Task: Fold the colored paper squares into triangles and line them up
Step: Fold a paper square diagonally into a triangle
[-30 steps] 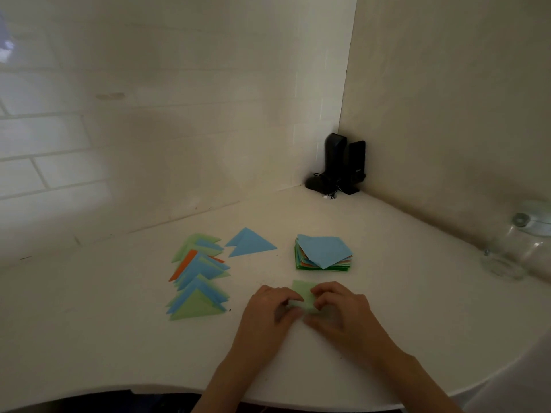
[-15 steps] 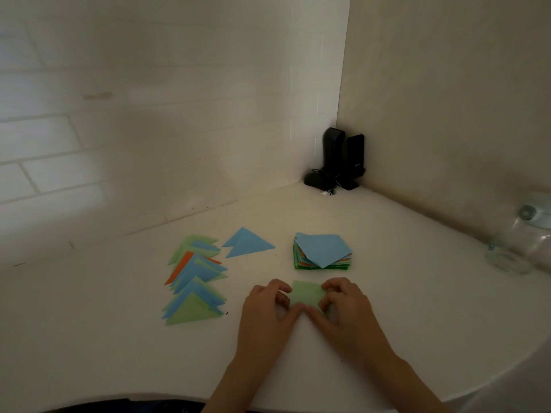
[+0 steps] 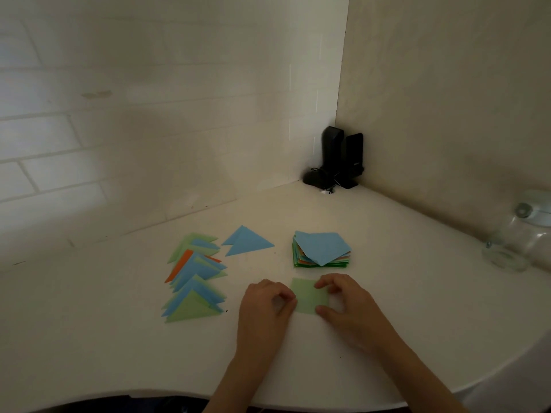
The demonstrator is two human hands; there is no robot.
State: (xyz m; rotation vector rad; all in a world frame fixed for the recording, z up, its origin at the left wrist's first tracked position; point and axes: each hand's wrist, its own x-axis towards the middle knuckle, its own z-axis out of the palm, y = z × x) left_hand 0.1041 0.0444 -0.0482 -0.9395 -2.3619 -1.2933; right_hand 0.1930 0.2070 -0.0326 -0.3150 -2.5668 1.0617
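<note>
Left hand [image 3: 265, 305], right hand [image 3: 346, 305]: each grip pinching green paper square [image 3: 308, 296]; no readable writing.

Home desk corner: tiled wall [image 3: 149, 138], black speakers [image 3: 343, 158].

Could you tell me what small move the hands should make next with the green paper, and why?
Probably lift one corner of the light green paper square and bring it to the opposite corner. It lies flat and unfolded on the white table, with the left hand at its left edge and the right hand pinching its right edge.
</note>
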